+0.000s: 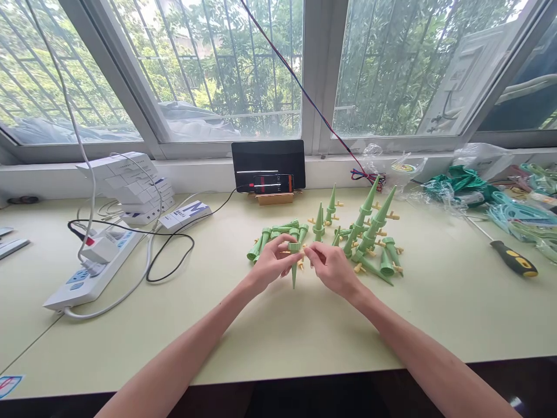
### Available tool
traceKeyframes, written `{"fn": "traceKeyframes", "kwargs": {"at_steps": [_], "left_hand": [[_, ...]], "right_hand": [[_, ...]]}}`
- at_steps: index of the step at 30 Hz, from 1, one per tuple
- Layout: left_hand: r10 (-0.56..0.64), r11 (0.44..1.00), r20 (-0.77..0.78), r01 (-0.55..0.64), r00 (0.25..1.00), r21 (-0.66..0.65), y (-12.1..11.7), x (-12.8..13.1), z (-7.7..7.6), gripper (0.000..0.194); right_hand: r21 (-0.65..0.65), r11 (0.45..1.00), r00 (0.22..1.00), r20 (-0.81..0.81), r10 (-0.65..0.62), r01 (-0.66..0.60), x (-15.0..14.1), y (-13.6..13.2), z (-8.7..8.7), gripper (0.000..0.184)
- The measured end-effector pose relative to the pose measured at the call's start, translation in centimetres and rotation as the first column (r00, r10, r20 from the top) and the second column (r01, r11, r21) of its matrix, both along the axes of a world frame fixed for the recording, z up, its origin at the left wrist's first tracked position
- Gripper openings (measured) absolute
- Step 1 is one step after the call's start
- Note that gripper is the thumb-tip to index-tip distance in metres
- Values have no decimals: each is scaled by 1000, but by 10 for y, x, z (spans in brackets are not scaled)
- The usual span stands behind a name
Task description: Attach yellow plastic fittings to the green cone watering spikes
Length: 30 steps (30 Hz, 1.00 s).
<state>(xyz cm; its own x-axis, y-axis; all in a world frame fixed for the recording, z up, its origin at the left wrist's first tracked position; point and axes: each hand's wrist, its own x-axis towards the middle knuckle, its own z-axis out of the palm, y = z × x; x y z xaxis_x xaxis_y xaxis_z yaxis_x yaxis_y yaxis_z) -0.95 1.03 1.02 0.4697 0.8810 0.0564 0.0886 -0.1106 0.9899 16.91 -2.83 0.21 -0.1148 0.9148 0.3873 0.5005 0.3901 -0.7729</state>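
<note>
My left hand (275, 261) is closed around the collar of a green plant watering spike (295, 277), held point down over the table. Close to the spike's side, the fingertips of my right hand (329, 263) are pinched together at a small yellowish valve piece (303, 249), mostly hidden by the fingers. Behind my left hand lie several loose green spikes (266, 237). To the right of my right hand, more spikes with yellow valves (375, 229) stand point up, some stacked on each other. Another upright spike (319, 223) is just behind my hands.
A phone (273, 184) leans on a black tablet (267, 157) by the window. At left are a power strip (93, 273), cables and stacked white boxes (134, 186). A screwdriver (513, 258) and plastic-bagged green items (461, 186) lie at right. The table's front edge (243, 380) is near.
</note>
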Motion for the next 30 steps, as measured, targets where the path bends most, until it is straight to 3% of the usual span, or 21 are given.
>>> {"fn": "traceKeyframes", "kwargs": {"at_steps": [4,9,20,30], "left_hand": [[24,1000,9,-24,1000,-12,-2,1,2,44],[37,999,25,-37,999,-18,-2,1,3,45],[5,999,13,-4,1000,-36,-1,1,0,43],[41,998,35,-39,999,-55,-1,2,1,39]], "right_hand": [[7,1000,1000,-19,14,-14,0,-1,2,24],[14,999,998,-41,45,-44,0,-1,0,21],[-21,1000,1000,4,15,-15,1,0,-2,39],[15,1000,1000,-5,20,-20,0,-1,-1,21]]}}
